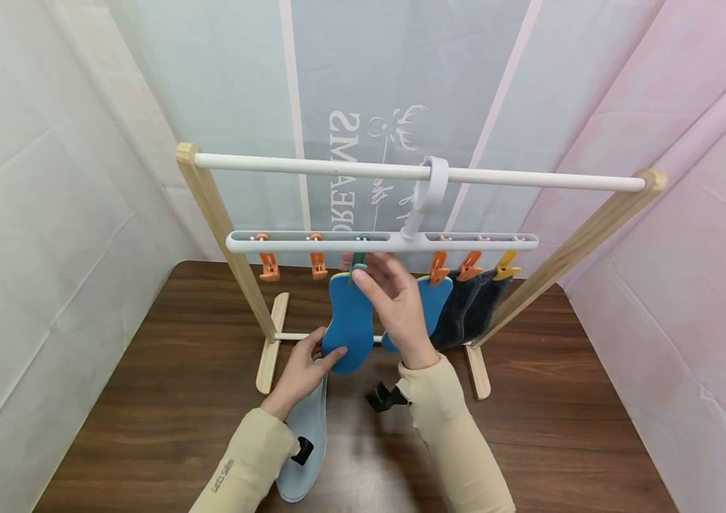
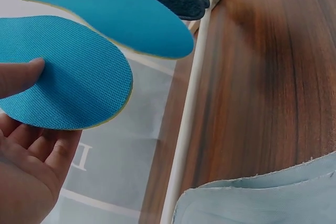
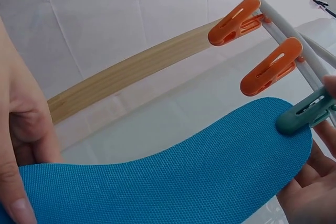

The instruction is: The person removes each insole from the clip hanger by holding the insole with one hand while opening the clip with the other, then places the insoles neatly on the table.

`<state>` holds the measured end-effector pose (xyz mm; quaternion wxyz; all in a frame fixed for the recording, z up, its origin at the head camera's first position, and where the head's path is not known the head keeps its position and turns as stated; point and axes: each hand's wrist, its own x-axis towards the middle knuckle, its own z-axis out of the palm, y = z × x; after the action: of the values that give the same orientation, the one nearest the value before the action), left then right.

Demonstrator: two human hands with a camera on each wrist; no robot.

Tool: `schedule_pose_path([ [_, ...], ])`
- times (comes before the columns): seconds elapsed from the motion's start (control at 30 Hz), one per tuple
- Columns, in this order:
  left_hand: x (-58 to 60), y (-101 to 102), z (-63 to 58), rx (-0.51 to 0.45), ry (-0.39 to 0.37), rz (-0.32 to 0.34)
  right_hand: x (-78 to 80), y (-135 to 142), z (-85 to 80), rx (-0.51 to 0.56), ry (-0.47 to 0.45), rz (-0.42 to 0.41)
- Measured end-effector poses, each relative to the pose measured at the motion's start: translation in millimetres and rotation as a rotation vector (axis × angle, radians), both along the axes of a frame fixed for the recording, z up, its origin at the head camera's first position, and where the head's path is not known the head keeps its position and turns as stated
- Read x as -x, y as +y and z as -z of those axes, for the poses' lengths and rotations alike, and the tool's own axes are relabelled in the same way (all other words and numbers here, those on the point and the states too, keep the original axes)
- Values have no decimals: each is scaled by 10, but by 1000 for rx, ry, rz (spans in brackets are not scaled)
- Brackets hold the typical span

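A blue insole (image 1: 350,320) hangs heel and toe between my two hands. Its lower end is pinched by my left hand (image 1: 298,370), the thumb on the front and the fingers behind, as the left wrist view shows. At the upper end, a green clip (image 3: 302,114) sits over the insole's edge. My right hand (image 1: 401,306) holds this clip, thumb against it, with other fingers behind the insole. Just right of that hand, a second blue insole (image 1: 437,303) hangs from an orange clip (image 1: 439,267).
A white hanger (image 1: 311,245) hooks over the rod (image 1: 529,178) of a wooden rack. Two orange clips (image 3: 268,73) dangle at its left. Dark insoles (image 1: 465,306) hang at the right. Pale grey insoles (image 1: 305,456) lie on the table under my left forearm.
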<state>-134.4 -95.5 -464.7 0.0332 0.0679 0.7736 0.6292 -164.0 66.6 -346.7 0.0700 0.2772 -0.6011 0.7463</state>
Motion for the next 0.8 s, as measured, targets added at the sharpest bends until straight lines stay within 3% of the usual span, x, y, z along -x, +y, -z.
schedule_pose_path([
  [0.3,-37,-6,4,-10,16,-4,26,11,-4,40,65,-13],
  [0.47,-66,-9,7,8,21,7,27,22,-33,70,64,14],
  [0.8,-133,-38,0,26,35,16,65,26,-84,116,75,-13],
])
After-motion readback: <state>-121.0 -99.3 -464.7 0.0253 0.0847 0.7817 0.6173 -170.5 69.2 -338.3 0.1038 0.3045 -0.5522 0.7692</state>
